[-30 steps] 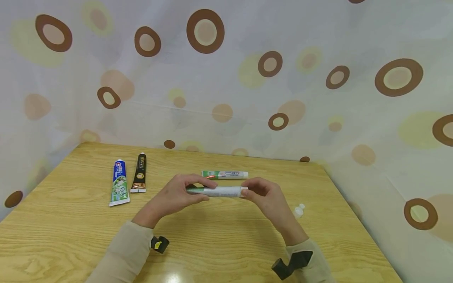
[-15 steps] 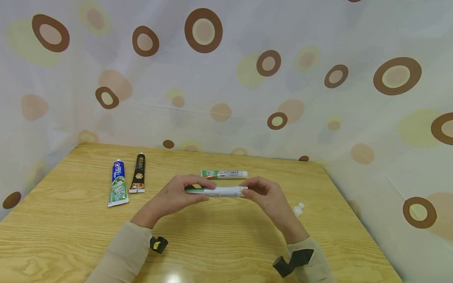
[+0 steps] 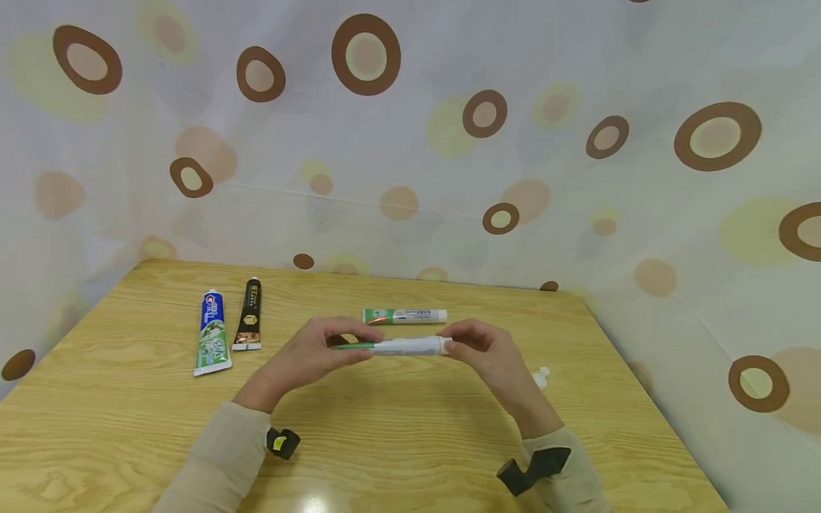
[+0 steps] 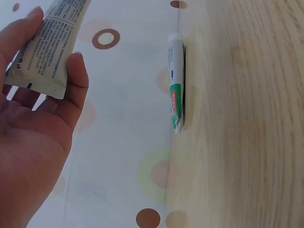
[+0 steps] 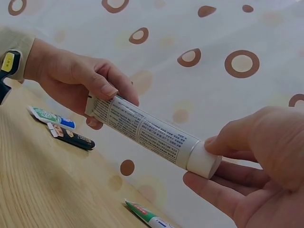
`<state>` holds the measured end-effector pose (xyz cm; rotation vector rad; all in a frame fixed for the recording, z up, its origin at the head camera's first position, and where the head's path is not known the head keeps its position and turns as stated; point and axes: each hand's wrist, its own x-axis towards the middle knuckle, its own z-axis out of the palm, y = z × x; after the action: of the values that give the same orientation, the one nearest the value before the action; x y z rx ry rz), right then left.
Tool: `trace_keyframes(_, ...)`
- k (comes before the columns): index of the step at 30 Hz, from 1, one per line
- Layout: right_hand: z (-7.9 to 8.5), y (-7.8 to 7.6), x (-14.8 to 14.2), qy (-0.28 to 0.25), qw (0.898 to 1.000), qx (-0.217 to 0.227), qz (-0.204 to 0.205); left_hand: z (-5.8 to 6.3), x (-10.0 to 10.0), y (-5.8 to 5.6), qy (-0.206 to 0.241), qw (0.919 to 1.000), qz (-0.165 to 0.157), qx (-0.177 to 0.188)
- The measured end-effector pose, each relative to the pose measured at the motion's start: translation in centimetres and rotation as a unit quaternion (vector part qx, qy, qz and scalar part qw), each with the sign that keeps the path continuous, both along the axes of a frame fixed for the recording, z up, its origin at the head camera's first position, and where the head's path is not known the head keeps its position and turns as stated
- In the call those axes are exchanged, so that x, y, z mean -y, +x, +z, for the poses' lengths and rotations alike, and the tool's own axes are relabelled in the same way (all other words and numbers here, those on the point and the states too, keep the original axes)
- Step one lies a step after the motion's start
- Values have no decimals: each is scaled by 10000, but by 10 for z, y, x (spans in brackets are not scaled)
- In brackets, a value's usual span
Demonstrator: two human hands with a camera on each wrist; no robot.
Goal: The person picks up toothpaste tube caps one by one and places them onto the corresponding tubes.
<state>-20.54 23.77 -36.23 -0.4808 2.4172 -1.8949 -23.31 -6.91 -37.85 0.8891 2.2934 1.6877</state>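
A white toothpaste tube (image 3: 404, 347) with fine print is held level above the table between both hands. My left hand (image 3: 314, 353) pinches its flat crimped end, thumb on one face and fingers on the other, as the left wrist view also shows. At the opposite end, my right hand (image 3: 490, 360) grips the white cap (image 5: 204, 160) between thumb and fingers; the cap sits against the tube's shoulder. Just behind the held tube, a green and white toothpaste tube (image 3: 404, 316) lies flat on the table, its white cap pointing right.
On the left of the wooden table (image 3: 385, 442) lie a blue and green toothpaste tube (image 3: 214, 331) and a black toothpaste tube (image 3: 249, 313). Small white round pieces (image 3: 540, 379) lie beside my right wrist. A cloth (image 3: 410, 142) patterned with circles hangs behind the table.
The held tube has rolled slightly, so less print faces up in the head view. My left hand has shifted a little left; both hands keep hold. The head view has drifted slightly.
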Motion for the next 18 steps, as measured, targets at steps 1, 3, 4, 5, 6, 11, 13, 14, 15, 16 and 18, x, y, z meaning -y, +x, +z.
trace_keyframes(1, 0, 0, -1, -12, 10000, 5, 8, 0, 0, 0, 30, 10000, -32, 37)
trace_keyframes(3, 1, -1, -2, -31, 10000, 29, 29, -1, 0, -1, 78, 9999, -84, 110)
trace_keyframes(4, 0, -1, -2, -32, 10000, 36, 46, -2, 0, -2, 101, 9998, -103, 142)
trace_keyframes(5, 0, -1, -2, -38, 10000, 60, 53, -3, 0, -2, 121, 9997, -127, 155)
trace_keyframes(6, 0, -2, -3, -45, 9999, 87, 56, -5, 0, -3, 126, 9997, -148, 139)
trace_keyframes(11, -2, -4, -7, 73, 9993, 307, 197, -9, 0, -5, 32, 9998, -202, 31)
trace_keyframes(13, -2, -6, -8, 216, 9983, 441, 316, -10, 1, -6, -46, 9998, -211, 16)
trace_keyframes(14, -2, -7, -9, 314, 9976, 502, 372, -11, 1, -7, -99, 9997, -216, -6)
trace_keyframes(15, -2, -8, -10, 424, 9967, 551, 429, -11, 1, -8, -151, 9996, -231, -44)
trace_keyframes(16, -2, -10, -11, 546, 9957, 605, 443, -11, 1, -9, -183, 9995, -255, -79)
trace_keyframes(18, -1, -13, -13, 801, 9939, 615, 443, -11, 0, -11, -261, 9991, -291, -142)
